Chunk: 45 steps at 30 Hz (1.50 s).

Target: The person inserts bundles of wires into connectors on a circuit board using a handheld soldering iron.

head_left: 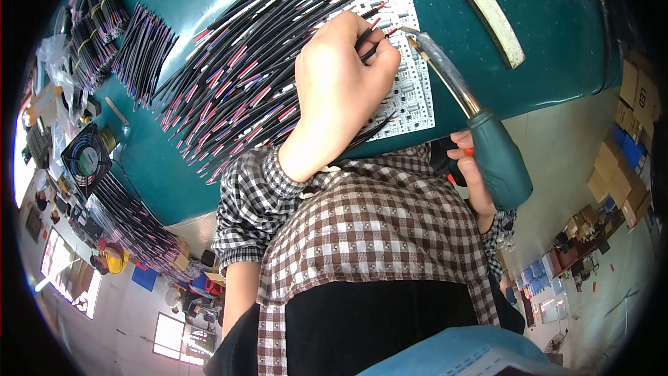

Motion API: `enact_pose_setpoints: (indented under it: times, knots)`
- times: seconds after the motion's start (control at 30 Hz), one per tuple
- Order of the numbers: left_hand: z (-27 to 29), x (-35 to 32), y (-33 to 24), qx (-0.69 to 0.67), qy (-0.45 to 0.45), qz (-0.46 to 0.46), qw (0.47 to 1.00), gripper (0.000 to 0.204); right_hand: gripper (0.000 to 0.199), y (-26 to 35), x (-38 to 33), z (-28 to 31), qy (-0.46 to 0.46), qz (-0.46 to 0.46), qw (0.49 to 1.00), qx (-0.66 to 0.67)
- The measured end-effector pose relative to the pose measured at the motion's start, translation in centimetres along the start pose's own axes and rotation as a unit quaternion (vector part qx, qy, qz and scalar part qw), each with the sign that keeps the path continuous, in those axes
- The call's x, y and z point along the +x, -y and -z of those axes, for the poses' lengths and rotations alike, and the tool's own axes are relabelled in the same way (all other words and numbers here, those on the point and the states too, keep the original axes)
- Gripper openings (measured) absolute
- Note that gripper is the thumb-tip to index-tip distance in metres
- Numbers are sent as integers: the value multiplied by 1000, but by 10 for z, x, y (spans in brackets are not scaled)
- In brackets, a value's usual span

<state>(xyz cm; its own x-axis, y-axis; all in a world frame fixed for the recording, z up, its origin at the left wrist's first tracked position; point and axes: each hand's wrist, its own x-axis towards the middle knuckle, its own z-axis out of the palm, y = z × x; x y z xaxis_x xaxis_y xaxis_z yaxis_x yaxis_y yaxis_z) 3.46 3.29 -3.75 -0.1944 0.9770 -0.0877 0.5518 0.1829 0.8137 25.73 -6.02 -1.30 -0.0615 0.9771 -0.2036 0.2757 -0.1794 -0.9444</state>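
My left hand [339, 73] is closed in a pinch on a black cable [369, 33] with a bared red wire end, over a sheet of white circuit boards [416, 101]. In my right hand [474, 179] is a green-handled soldering iron [499, 157]. Its metal tip points up and left, close to the cable end at the board; whether they touch I cannot tell. Many black cables with red, white and blue ends [240, 76] fan out left of and under my left hand, some reaching onto the boards.
A curved pale strip [490, 14] lies on the green tabletop [550, 69] at the right. Bundled cables [145, 49] and a small black fan [87, 157] sit at the left. More cables [132, 216] lie beyond the fan. Cardboard boxes [616, 174] stand off to the right.
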Motion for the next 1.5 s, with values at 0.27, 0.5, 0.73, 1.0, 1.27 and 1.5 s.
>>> enact_pose_setpoints:
  times: [0.27, 0.5, 0.73, 1.0, 1.27, 1.5]
  knots:
    - [0, 1, 1, -3, 8, 2, 1000, 15, 58, 4, 2, -2, -5, -4, 1000, -9]
    - [0, 1, -1, 5, 13, 12, 1000, 15, 41, 6, 3, 6, 36, 40, 983, -174]
    - [1, 1, 0, 0, 7, 7, 1000, 15, 54, 2, 0, 6, 43, 28, 992, -112]
    - [-2, -1, 1, 2, -3, -16, 1000, 15, 58, 6, 11, 13, 50, 62, 991, -104]
    - [-12, -9, 11, 31, -58, -95, 993, 18, 59, 9, 4, -2, -15, -26, 999, 20]
    - [-11, -5, 9, 23, -49, -48, 997, 16, 64, -1, 2, -1, -6, -4, 1000, -18]
